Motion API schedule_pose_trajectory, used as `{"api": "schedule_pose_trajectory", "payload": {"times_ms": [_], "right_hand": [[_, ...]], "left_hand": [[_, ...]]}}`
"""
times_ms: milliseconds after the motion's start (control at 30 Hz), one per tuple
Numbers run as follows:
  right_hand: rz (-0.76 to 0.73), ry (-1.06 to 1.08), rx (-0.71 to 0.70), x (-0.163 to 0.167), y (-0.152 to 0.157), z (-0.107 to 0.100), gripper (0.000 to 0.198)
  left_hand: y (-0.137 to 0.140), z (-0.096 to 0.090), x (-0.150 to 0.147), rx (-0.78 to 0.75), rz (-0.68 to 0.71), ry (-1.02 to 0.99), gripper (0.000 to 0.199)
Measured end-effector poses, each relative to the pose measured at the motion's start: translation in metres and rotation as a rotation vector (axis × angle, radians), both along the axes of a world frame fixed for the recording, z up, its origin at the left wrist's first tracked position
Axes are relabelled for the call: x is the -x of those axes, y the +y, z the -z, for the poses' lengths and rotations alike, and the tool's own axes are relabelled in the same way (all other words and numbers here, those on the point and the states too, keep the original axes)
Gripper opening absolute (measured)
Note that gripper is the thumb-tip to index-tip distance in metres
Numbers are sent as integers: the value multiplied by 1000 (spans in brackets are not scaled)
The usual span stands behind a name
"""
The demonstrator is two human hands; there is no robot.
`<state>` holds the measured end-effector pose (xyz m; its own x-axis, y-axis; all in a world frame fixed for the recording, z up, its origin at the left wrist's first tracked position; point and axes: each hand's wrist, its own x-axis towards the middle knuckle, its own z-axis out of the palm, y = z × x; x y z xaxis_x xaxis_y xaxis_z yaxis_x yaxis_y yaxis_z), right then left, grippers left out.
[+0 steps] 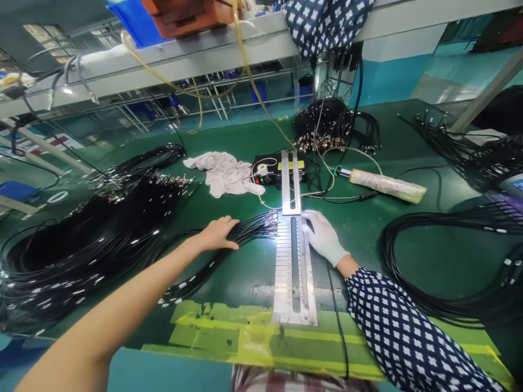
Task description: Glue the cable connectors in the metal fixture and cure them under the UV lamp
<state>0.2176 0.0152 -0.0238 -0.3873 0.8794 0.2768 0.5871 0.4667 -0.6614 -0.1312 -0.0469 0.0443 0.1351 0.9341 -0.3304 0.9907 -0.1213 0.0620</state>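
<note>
My bare left hand [216, 234] rests over a bundle of black cables [249, 228], its fingers stretched out and the thumb apart. The cable ends run to the left side of a slotted metal fixture [284, 272] with a row of grooves, under a bright light. A second slotted metal plate [291, 185] lies against the fixture's far part. In a white glove, my right hand [324, 237] has its fingertips closed on the fixture's right edge, near where the two metal pieces meet. Part of those fingertips is hidden.
Behind the fixture sits a black control box [261, 169] beside a crumpled cloth [224, 171]. A wrapped handle tool [384, 185] lies to the right. Heaps of black cables [81, 245] cover the left; coiled cables [392, 256] lie right. A shelf beam [261, 30] crosses above.
</note>
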Motion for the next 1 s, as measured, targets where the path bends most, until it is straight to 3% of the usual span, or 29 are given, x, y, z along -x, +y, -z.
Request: {"api": "schedule_pose_trajectory", "payload": {"times_ms": [167, 300, 367, 500, 567, 633, 700, 733, 800, 833, 900, 1000], "right_hand": [[-9, 110, 53, 0, 0, 0, 31], [-15, 255, 126, -1, -1, 3, 32], [-2, 346, 173, -4, -2, 1, 40], [-68, 528, 320, -8, -7, -20, 52], [-193, 557, 436, -9, -19, -35, 57], [-365, 555, 634, -9, -38, -47, 71], [-543, 603, 972, -11, -62, -52, 85], [-609, 655, 1180, -14, -74, -53, 89], [-633, 753, 1526, -25, -96, -51, 87], [-603, 771, 1628, -34, -105, -50, 77], [-556, 757, 1735, -56, -120, -52, 52], [-525, 802, 1677, -97, -145, -71, 32]], "left_hand": [[-34, 3, -27, 76, 70, 64, 23], [-63, -5, -42, 12, 90, 153, 13], [-69, -22, -39, -35, 96, 178, 13], [-74, -78, -41, -155, 158, 210, 14], [-76, -101, -62, -252, 308, 238, 10], [-77, -111, -98, -316, 510, 224, 9], [-77, -109, -140, -389, 713, 132, 12], [-77, -106, -160, -437, 802, 42, 22], [-77, -102, -190, -484, 942, -197, 45], [-78, -102, -199, -496, 984, -314, 51], [-78, -105, -204, -536, 1036, -475, 45], [-71, -103, -187, -762, 1045, -506, 24]]}}
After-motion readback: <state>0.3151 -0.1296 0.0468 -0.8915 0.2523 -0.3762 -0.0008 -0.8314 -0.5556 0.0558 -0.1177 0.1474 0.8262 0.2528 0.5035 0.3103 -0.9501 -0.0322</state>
